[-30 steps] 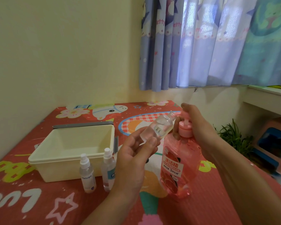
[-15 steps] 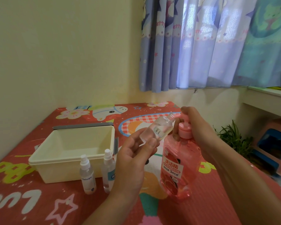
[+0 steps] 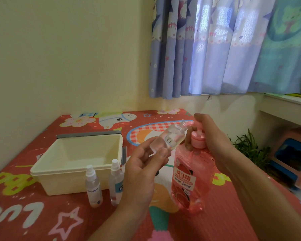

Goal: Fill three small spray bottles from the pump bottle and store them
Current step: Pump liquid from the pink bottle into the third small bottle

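**Capless bottle held at the pump nozzle**

Red cartoon-print mat (image 3: pixel 42 214) covers the surface in a corner of pale yellow wall, with blue patterned curtains (image 3: pixel 215 49) behind; on it stands the pink pump bottle (image 3: pixel 189 180), upright. Its pump head sits under the right hand (image 3: pixel 210 136), whose fingers curl over the top while the thumb lies beside the collar; the left hand (image 3: pixel 141 174) pinches the base of a small clear bottle (image 3: pixel 169 140) between thumb and fingertips, tilted so that its open neck meets the nozzle; whether liquid is flowing cannot be told. Two capped spray bottles (image 3: pixel 93 186) (image 3: pixel 116 183) stand side by side just in front of a cream tub (image 3: pixel 73 171); a green plant (image 3: pixel 250 150) and a pink stool (image 3: pixel 292 157) stand on the right.
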The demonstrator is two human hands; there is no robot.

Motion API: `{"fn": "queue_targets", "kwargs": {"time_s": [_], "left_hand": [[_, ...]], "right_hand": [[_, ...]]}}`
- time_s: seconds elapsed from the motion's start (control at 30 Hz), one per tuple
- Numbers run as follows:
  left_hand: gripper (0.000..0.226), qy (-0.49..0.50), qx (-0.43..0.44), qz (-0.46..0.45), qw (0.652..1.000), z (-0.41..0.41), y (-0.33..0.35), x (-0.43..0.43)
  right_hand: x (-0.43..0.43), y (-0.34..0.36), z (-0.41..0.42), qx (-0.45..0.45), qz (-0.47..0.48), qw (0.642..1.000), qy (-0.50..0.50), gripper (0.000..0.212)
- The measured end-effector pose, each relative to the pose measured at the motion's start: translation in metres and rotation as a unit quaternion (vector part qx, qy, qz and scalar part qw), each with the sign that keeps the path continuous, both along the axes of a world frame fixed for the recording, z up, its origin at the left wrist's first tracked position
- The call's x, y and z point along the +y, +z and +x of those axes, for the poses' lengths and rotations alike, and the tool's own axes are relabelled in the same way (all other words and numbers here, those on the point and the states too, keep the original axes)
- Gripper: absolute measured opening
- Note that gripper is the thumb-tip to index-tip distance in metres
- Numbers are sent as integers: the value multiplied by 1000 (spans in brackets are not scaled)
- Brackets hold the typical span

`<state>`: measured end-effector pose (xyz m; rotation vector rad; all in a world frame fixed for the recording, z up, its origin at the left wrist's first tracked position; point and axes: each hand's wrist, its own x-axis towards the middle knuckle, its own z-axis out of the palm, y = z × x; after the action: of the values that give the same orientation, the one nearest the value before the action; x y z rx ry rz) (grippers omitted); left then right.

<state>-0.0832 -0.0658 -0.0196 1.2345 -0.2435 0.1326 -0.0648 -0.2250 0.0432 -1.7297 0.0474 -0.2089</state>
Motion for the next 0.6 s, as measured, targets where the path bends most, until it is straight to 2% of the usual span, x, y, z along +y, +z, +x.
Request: {"fn": "queue_targets", "kwargs": {"time_s": [0.6], "left_hand": [[41, -2, 0, -6, 1000, 0, 0, 1]], "right_hand": [[-2, -3, 0, -3, 8, 1000, 5, 59]]}}
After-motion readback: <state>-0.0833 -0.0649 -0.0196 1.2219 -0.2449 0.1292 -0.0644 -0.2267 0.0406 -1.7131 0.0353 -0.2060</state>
